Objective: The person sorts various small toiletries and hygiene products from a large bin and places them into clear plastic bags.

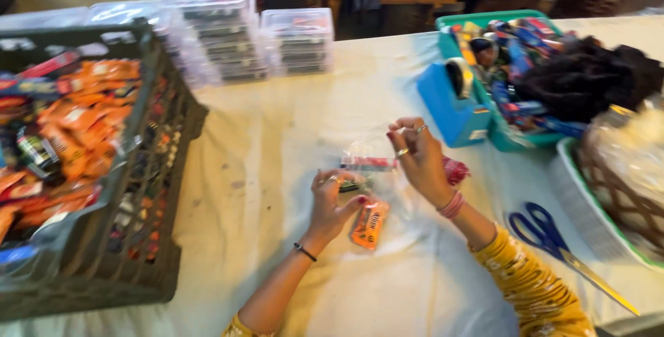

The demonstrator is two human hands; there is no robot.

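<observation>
My left hand (332, 202) rests on the white tablecloth (290, 136), fingers closed on the lower edge of a clear plastic bag (365, 171). My right hand (418, 157), with rings and a red bangle, pinches the bag's upper right edge. Inside or under the bag I see an orange snack packet (369, 223), a small dark item (351, 186) and a red stick-shaped packet (370, 163). A red wrapped piece (456, 170) lies just behind my right wrist. The picture is blurred.
A dark plastic crate (124, 240) full of orange and red snack packets stands at the left. Stacks of clear boxes (228, 33) line the back. A blue tape dispenser (453, 109), a green tray of sweets (526, 53), blue-handled scissors (546, 233) and a wicker basket (619, 185) sit at the right.
</observation>
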